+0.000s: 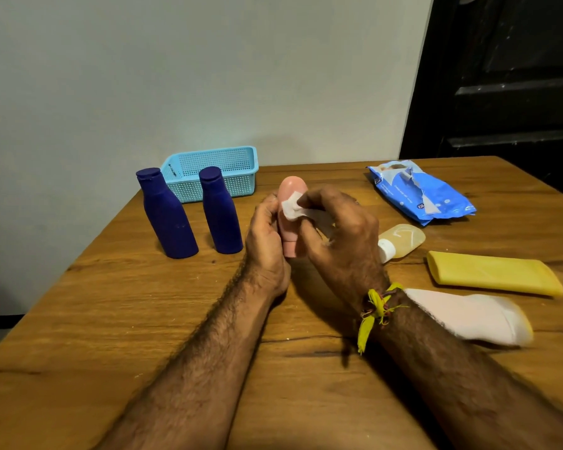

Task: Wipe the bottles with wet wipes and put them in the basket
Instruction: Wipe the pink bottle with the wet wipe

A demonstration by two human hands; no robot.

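Observation:
My left hand [266, 241] grips a small pink bottle [291, 190] upright above the table's middle. Pressed against its upper side is a white wet wipe [293, 209], pinched in my right hand [342, 235]. Two dark blue bottles [168, 216] [221, 212] stand upright to the left. Behind them, against the wall, sits a light blue mesh basket [238, 181], with nothing visible inside. A clear yellowish bottle [402, 238] with a white cap, a yellow bottle [494, 272] and a pinkish-white tube [468, 315] lie on the right.
A blue wet-wipes pack [420, 193], torn open, lies at the back right of the wooden table [111, 319]. A grey wall runs behind the table. A dark doorway is at the far right.

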